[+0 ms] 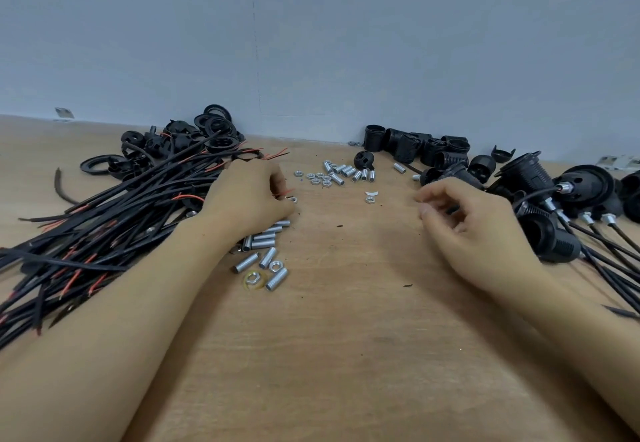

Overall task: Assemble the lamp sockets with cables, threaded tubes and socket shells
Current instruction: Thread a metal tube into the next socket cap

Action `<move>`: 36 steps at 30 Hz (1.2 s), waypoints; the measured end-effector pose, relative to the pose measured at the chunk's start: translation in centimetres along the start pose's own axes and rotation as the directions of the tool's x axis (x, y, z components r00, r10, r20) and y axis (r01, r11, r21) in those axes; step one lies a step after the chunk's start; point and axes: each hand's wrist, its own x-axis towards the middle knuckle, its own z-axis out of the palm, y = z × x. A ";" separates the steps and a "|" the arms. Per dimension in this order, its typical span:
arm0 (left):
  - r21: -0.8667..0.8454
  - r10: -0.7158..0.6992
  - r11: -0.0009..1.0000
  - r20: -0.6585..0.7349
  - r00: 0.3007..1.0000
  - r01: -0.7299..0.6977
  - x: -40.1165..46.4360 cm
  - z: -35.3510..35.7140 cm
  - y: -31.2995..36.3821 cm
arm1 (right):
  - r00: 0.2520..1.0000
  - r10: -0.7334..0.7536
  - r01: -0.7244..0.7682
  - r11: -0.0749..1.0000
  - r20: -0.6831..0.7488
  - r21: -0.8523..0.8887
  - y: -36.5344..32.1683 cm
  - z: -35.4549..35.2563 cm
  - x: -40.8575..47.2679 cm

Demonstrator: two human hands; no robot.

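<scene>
Plywood, pale brown and bare in the middle, makes up the surface [346, 337] that carries every part, so we work through it from the biggest heap down.

Largest is the sprawl of thin black cables with red stripped ends [104, 227] on the left, far too tangled to count; dozens at least. Behind them lie black plastic rings and caps [214, 130], roughly a dozen. On the right sit finished black sockets with cables and tubes fitted [540, 220], about five, and by the wall a row of black ribbed socket shells [415, 147], some seven showing.

Our left hand [249, 199] rests at the cable ends, fingers curled downward over something small; what that grip closes on is hidden, so we cannot tell. Our right hand [464, 220] hovers loosely curled, holding nothing.

We judge the step is picking up one cable and one tube. To do it well, we should single out one cable by its tip, then draw it lengthwise, free of the tangle.

Short silver threaded metal tubes [263, 254] number about ten near the left wrist, with another ten or so in the far cluster of silver tubes [349, 173]. Small silver hex nuts [317, 178] there come to about eight.
</scene>
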 end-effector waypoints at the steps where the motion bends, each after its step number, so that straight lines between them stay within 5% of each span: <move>1: -0.013 0.009 1.000 -0.001 1.000 -0.009 0.1 0.1 0.0 | 0.998 -0.036 0.039 0.997 0.056 -0.064 -0.4 0.2 0.7; 7: -0.043 0.040 0.998 0.004 0.999 -0.040 0.1 0.1 -0.1 | 0.948 0.003 0.120 0.922 0.318 -0.368 -2.5 5.3 7.9; 14: -0.085 0.084 0.992 -0.074 0.994 -0.091 0.1 0.5 0.0 | 0.973 0.087 0.079 0.749 0.215 -0.658 -2.4 10.1 10.2; 18: -0.119 0.095 0.987 -0.129 0.987 -0.111 0.0 0.4 0.3 | 0.987 0.081 -0.005 0.879 0.139 -0.476 -2.2 7.6 9.4; 21: -0.105 0.087 0.991 -0.021 0.996 -0.088 0.0 0.6 0.3 | 0.994 0.036 -0.005 0.957 0.102 -0.289 -1.6 4.3 7.3; 27: 0.039 0.179 0.983 -0.067 0.981 -0.177 0.0 0.1 0.4 | 0.997 0.043 -0.037 0.995 0.067 -0.088 -0.2 1.4 1.2; 31: 0.053 0.210 0.976 0.069 0.975 -0.213 -0.3 0.4 0.6 | 0.989 0.088 -0.085 0.996 0.119 -0.035 0.5 1.7 0.6; 36: 0.045 0.184 0.982 0.045 0.982 -0.186 0.2 0.6 0.4 | 0.986 0.084 -0.080 0.996 0.143 -0.036 0.5 1.7 0.5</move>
